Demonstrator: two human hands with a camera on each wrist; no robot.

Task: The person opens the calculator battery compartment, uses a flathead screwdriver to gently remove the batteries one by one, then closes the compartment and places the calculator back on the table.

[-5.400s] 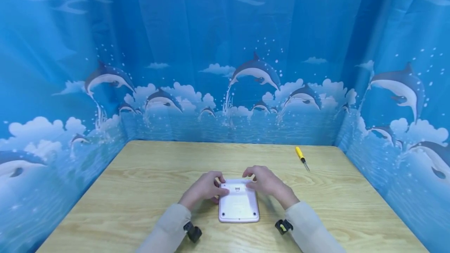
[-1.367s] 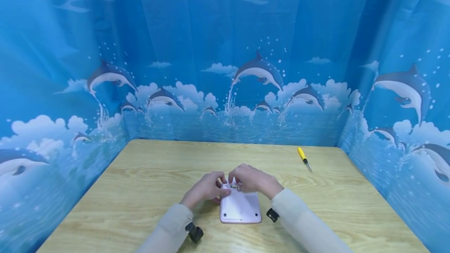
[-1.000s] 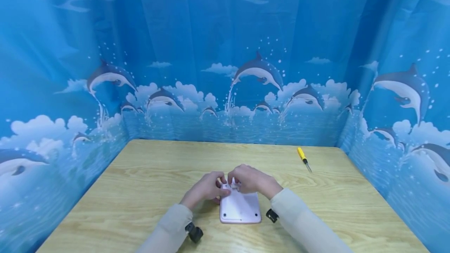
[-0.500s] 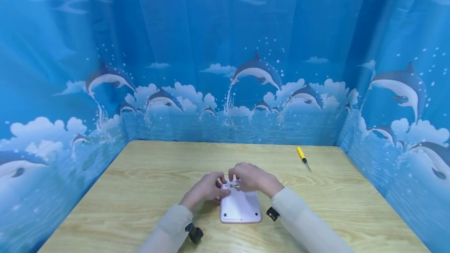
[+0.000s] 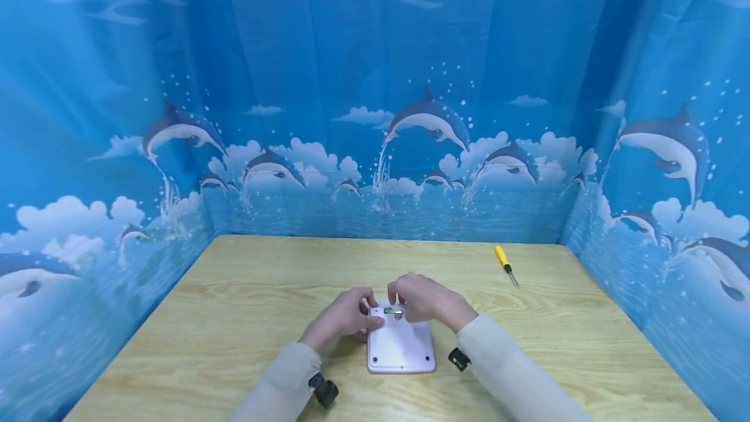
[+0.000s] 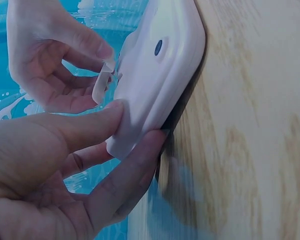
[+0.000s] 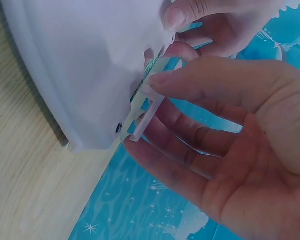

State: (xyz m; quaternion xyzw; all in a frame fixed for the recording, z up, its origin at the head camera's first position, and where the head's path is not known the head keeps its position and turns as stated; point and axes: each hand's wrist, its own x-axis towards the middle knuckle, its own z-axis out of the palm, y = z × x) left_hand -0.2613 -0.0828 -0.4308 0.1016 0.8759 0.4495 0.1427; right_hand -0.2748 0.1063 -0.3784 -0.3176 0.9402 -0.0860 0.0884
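Note:
A pale pink calculator [image 5: 401,347] lies back side up on the table, its far end tilted up in the wrist views. In its battery compartment sits a green battery [image 5: 392,311], partly covered from view. My left hand [image 5: 347,312] grips the far left corner, thumb on the back and fingers underneath. Over the far right part, my right hand [image 5: 430,299] pinches a small white battery cover [image 7: 149,114] between thumb and fingers. This cover [image 6: 102,86] stands off the compartment in the left wrist view; whether it touches the calculator's edge I cannot tell.
A yellow-handled screwdriver [image 5: 505,264] lies at the back right of the wooden table [image 5: 263,279]. Blue dolphin-print curtains [image 5: 375,83] surround the table at the back and sides.
Earlier the compartment was closed, with the right hand at its edge. The cover came off, went back over the battery, then lifted again. The right hand has just shifted slightly right.

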